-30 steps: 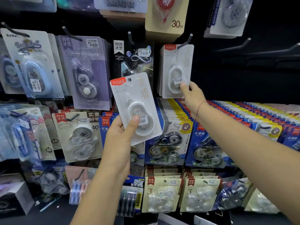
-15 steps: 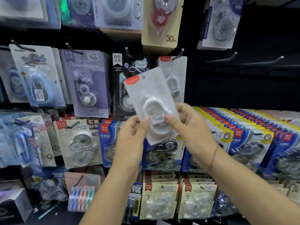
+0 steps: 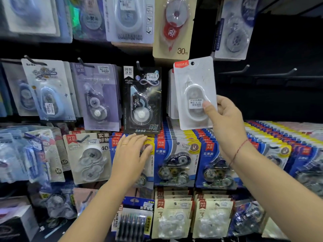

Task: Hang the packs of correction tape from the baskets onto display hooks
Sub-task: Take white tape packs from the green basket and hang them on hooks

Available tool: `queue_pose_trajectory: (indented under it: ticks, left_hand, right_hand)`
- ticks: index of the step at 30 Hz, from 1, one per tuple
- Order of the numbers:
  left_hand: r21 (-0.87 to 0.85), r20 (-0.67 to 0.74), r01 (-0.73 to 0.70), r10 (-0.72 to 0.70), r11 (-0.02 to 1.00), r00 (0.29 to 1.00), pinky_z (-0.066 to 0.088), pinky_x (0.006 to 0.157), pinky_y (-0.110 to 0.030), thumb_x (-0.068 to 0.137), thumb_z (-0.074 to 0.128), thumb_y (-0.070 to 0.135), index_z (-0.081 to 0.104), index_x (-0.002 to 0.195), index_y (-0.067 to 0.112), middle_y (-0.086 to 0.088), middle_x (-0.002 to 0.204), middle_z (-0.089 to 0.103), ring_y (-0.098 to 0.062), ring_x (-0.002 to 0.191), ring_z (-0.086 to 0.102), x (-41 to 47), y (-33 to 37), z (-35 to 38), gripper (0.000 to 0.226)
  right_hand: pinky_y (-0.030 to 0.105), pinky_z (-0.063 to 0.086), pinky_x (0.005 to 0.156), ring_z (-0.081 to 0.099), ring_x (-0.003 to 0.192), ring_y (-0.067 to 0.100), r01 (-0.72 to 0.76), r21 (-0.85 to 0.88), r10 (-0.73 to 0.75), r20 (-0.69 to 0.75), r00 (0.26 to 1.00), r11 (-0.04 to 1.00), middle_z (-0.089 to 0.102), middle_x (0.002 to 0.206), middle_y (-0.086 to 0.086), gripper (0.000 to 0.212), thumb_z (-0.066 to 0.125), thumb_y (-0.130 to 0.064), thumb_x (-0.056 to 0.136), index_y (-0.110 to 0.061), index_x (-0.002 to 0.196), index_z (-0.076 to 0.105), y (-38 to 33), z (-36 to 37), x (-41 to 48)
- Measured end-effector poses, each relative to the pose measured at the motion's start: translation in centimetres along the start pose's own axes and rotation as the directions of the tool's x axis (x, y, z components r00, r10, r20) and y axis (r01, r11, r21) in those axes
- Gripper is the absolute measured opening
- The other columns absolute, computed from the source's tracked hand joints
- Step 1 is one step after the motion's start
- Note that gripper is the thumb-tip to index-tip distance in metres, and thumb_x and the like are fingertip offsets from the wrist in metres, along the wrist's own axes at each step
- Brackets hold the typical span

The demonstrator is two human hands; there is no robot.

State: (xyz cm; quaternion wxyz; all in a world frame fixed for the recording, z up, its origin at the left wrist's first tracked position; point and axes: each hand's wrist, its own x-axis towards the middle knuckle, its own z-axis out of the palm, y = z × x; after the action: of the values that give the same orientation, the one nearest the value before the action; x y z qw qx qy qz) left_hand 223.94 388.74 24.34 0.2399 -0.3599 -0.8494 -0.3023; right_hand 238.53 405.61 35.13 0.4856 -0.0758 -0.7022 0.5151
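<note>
**White pack held up at the middle hook row**

Cream packs (image 3: pixel 173 219) hang nearest, at the bottom centre of the frame, with a dark box (image 3: pixel 15 222) in the lower left corner. Both forearms rise from the bottom edge.

Just above, the left hand (image 3: pixel 131 154) lies flat with straight fingers on the front of the blue packs (image 3: pixel 174 159), holding nothing. These packs run in tight, overlapping rows from the centre to the right edge, with little room between them.

The right hand (image 3: pixel 225 123), right of centre, grips the white pack (image 3: pixel 194 91). The thumb lies across the price label on the front, and the fingers curl round the pack's right edge. The pack stands nearly upright, tilted a little. Its hang hole is at the top, close under a beige card (image 3: pixel 173 27) in the upper row.

The pack's left edge overlaps a stack (image 3: pixel 172 95) of like white packs hanging behind it, and the held pack hides that stack's hook. A black pack (image 3: pixel 142 100) hangs just left of the stack, close beside it.

To the right of the held pack, bare hooks (image 3: pixel 279 74) jut from a dark back panel. That is the one open stretch of the wall. Everywhere else, packs crowd edge to edge on the panel in three rows, and the upper left ones are blurred.
</note>
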Motion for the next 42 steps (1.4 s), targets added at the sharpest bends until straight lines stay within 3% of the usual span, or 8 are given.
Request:
queue_pose_trajectory:
  ticks: [14, 21, 26, 29, 32, 34, 38, 42]
  left_hand:
    - [-0.016, -0.042, -0.04, 0.039, 0.999, 0.998, 0.007, 0.12, -0.032, 0.092, 0.025, 0.057, 0.058, 0.136, 0.016, 0.0, 0.138, 0.059, -0.02, 0.138, 0.042, -0.5, -0.6, 0.8, 0.069]
    - [0.012, -0.067, -0.089, 0.09, 0.996, 0.994, 0.008, 0.118, -0.031, 0.095, 0.031, 0.05, 0.058, 0.135, 0.013, -0.003, 0.135, 0.061, -0.025, 0.135, 0.046, -0.5, -1.2, 1.3, 0.062]
    - [0.0, -0.085, -0.099, 0.098, 0.995, 0.992, 0.011, 0.12, -0.04, 0.094, 0.028, 0.053, 0.056, 0.138, 0.013, -0.004, 0.141, 0.057, -0.026, 0.139, 0.041, -0.5, -1.0, 1.1, 0.065]
    - [-0.008, -0.166, -0.06, 0.058, 0.998, 0.984, 0.011, 0.12, -0.047, 0.095, 0.035, 0.049, 0.054, 0.14, 0.012, -0.007, 0.146, 0.053, -0.029, 0.142, 0.036, -1.4, -0.4, 1.1, 0.061]
    - [-0.069, -0.327, 0.005, -0.027, 0.998, 0.945, 0.021, 0.117, -0.05, 0.099, 0.048, 0.032, 0.053, 0.138, 0.007, -0.014, 0.143, 0.053, -0.035, 0.138, 0.04, -5.2, 0.8, 2.5, 0.047]
    - [-0.15, -0.355, 0.026, -0.079, 0.988, 0.932, 0.033, 0.107, -0.046, 0.098, 0.049, 0.023, 0.059, 0.128, 0.004, -0.015, 0.13, 0.059, -0.035, 0.125, 0.049, -9.0, 2.6, 4.8, 0.037]
    - [-0.378, 0.238, 0.234, -0.151, 0.896, 0.96, 0.037, 0.092, -0.029, 0.102, 0.049, 0.023, 0.059, 0.125, 0.008, -0.001, 0.116, 0.06, -0.017, 0.109, 0.052, -18.1, 7.0, 11.2, 0.03]
    - [-0.26, 0.695, 0.653, -0.332, 0.711, 0.638, 0.044, 0.102, -0.038, 0.102, 0.052, 0.028, 0.054, 0.135, 0.008, -0.007, 0.128, 0.06, -0.027, 0.121, 0.055, -28.6, 7.6, 17.8, 0.039]
  right_hand:
    - [0.018, 0.048, 0.076, 0.061, 0.1, 0.01, -0.131, -0.122, 0.135, 0.02, 0.991, 0.984, 0.065, 0.109, -0.004, 0.02, 0.052, -0.034, 0.099, -0.021, 0.113, 0.058, 3.6, 1.3, 3.0]
    - [0.01, 0.038, 0.059, 0.052, 0.078, -0.002, -0.159, -0.201, 0.152, -0.053, 0.987, 0.966, 0.06, 0.102, -0.004, 0.031, 0.052, -0.035, 0.099, -0.01, 0.118, 0.058, 5.8, 2.9, 6.1]
    - [0.024, 0.044, 0.082, 0.054, 0.101, 0.013, -0.213, -0.239, 0.204, -0.065, 0.977, 0.947, 0.056, 0.114, 0.0, 0.044, 0.057, -0.041, 0.095, -0.011, 0.127, 0.051, 6.0, 3.3, 5.2]
    - [0.02, 0.039, 0.093, 0.047, 0.114, 0.011, -0.076, -0.336, 0.07, -0.031, 0.997, 0.939, 0.046, 0.129, 0.003, 0.054, 0.059, -0.04, 0.093, -0.011, 0.135, 0.042, 5.4, 1.7, 2.2]
    - [0.019, 0.042, 0.098, 0.05, 0.115, 0.011, 0.109, -0.323, -0.129, -0.042, 0.991, 0.94, 0.048, 0.125, 0.002, 0.04, 0.059, -0.033, 0.094, -0.013, 0.127, 0.048, 6.0, -1.2, -4.7]
    - [0.024, 0.045, 0.096, 0.053, 0.112, 0.012, 0.075, -0.308, -0.085, -0.021, 0.996, 0.948, 0.052, 0.119, 0.002, 0.03, 0.057, -0.029, 0.095, -0.016, 0.121, 0.05, 8.4, -3.4, -10.8]
    - [0.031, 0.046, 0.098, 0.055, 0.111, 0.015, -0.431, -0.372, 0.474, 0.029, 0.88, 0.822, 0.056, 0.119, 0.002, 0.027, 0.062, -0.027, 0.094, -0.016, 0.117, 0.055, 17.8, -8.1, -24.8]
    - [0.029, 0.041, 0.085, 0.051, 0.098, 0.021, -0.774, -0.449, 0.842, -0.081, 0.533, 0.446, 0.055, 0.102, 0.007, 0.024, 0.07, -0.023, 0.088, -0.014, 0.103, 0.052, 24.7, -14.1, -37.0]
